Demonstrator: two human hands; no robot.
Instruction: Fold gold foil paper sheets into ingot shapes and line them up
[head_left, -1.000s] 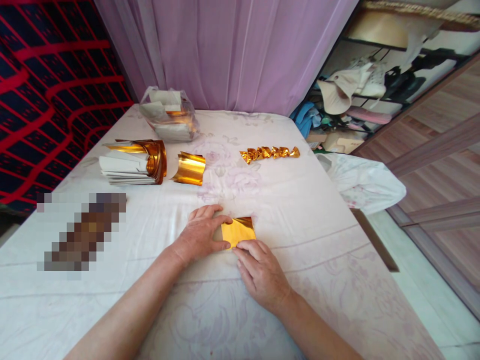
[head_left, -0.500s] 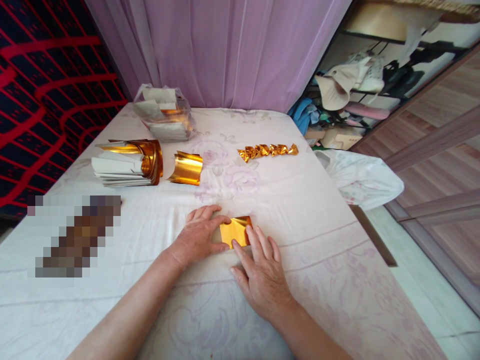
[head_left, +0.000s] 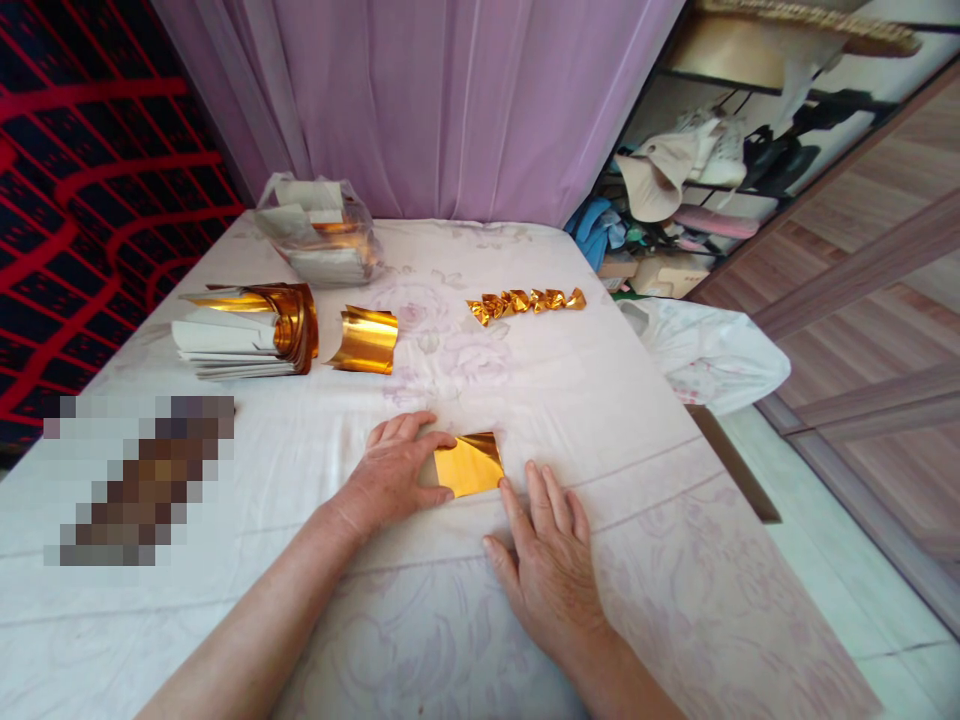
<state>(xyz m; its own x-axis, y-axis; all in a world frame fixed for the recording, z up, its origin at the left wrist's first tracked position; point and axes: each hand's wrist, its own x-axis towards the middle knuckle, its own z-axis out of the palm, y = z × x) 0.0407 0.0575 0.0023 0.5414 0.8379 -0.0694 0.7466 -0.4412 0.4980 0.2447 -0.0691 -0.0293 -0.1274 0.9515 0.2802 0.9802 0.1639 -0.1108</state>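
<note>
While the left hand (head_left: 394, 470) pins a folded square of gold foil paper (head_left: 468, 465) flat with thumb and forefinger at its left edge, the right hand (head_left: 551, 560) lies open and flat on the cloth just beside the square's near right corner, grasping nothing. Judging by the layout, the work is at an early stage: a short row of finished gold twists (head_left: 523, 301) lies further up the surface, while a thick stack of unfolded foil sheets (head_left: 244, 335), one loose curled sheet (head_left: 366, 340) and a clear bag of more sheets (head_left: 319, 240) wait at the far left. Everything rests on a bed covered by a pale floral sheet (head_left: 637, 420), backed by a lilac curtain (head_left: 450, 100), with cluttered shelves (head_left: 697, 190) and a wood-panelled wall to the right.
</note>
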